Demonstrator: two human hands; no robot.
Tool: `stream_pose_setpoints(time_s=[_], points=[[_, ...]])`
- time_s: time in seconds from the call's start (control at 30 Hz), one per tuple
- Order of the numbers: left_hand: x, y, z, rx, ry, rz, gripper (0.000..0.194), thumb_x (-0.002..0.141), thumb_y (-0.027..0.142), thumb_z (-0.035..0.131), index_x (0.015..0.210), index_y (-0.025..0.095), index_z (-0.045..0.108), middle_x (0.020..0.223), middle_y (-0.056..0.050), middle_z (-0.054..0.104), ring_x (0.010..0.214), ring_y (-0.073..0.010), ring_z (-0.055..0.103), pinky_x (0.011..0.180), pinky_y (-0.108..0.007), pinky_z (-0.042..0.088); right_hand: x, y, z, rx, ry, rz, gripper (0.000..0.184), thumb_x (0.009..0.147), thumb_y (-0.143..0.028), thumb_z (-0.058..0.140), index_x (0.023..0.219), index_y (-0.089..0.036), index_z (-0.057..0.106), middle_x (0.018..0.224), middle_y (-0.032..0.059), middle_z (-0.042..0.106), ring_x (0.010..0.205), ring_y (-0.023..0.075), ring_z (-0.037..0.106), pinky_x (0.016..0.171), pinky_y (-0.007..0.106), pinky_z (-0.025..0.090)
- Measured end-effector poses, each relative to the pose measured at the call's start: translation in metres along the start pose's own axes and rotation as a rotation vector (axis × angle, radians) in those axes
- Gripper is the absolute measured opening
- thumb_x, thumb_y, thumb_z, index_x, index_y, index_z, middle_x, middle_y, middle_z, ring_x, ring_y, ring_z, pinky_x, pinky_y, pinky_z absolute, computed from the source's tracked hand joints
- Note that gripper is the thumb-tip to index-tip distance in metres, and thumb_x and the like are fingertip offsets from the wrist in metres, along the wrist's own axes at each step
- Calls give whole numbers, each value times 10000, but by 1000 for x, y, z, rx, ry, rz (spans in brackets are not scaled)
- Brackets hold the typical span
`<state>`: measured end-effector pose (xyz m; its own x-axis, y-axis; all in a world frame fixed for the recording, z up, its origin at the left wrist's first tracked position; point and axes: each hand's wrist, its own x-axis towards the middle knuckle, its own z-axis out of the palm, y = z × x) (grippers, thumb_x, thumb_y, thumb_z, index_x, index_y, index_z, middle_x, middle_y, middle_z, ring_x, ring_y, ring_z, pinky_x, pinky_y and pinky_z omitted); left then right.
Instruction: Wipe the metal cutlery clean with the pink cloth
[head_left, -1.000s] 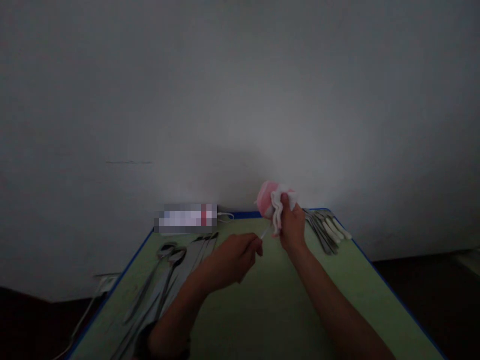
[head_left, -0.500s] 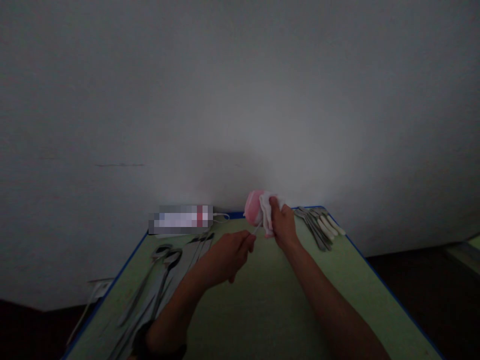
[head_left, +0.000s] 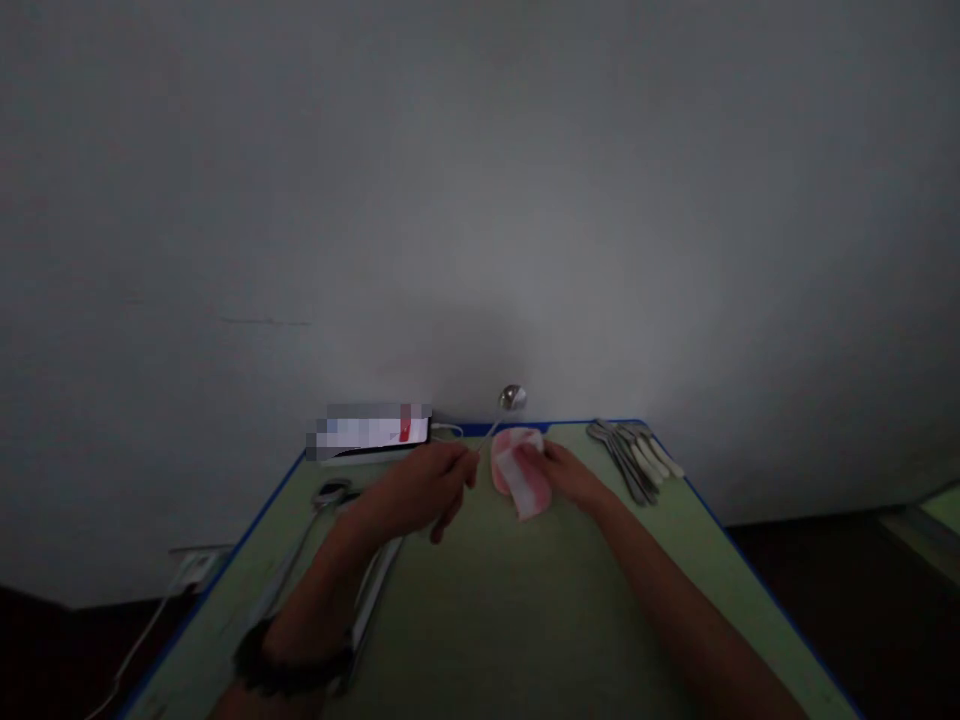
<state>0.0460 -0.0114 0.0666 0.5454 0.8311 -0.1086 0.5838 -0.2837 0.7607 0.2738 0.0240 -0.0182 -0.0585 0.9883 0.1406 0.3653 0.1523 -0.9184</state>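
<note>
My left hand [head_left: 420, 487] is closed on the thin handle of a metal spoon [head_left: 511, 399], whose bowl points up and away near the table's far edge. My right hand [head_left: 564, 476] grips a pink and white cloth [head_left: 517, 472], held low over the green table [head_left: 525, 620] just right of the spoon's handle. The cloth and the spoon are apart.
Several long metal utensils [head_left: 330, 500] lie on the table at the left, partly under my left arm. A bunch of white-handled cutlery [head_left: 637, 458] lies at the far right. A blurred flat device [head_left: 371, 432] with a white cable sits at the far edge. A grey wall stands behind.
The cloth came off the spoon's bowl and dropped toward the table with my right hand. My left hand shifted left, and the spoon's bowl now shows bare.
</note>
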Motion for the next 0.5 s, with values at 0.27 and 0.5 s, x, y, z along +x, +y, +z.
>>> stream_pose_setpoints(time_s=[0.27,0.5], points=[[28,10,63,147,47,196,349,895,343,212,800,174,501,657,-3,592,520,-106,563,509,-198,420,-44,-22,9,311,10,-38,407,833,-484,377,884,-161,620,663,-3,529,584,101,452,560,230,358],[33,11,91,327,103,239,395,902,368,246,756,178,561,702,-19,607,647,-139,568,615,-238,406,-53,4,-5,381,249,36,395,797,-512,416,826,-150,573,586,-30,466,475,87,413,459,209,331]])
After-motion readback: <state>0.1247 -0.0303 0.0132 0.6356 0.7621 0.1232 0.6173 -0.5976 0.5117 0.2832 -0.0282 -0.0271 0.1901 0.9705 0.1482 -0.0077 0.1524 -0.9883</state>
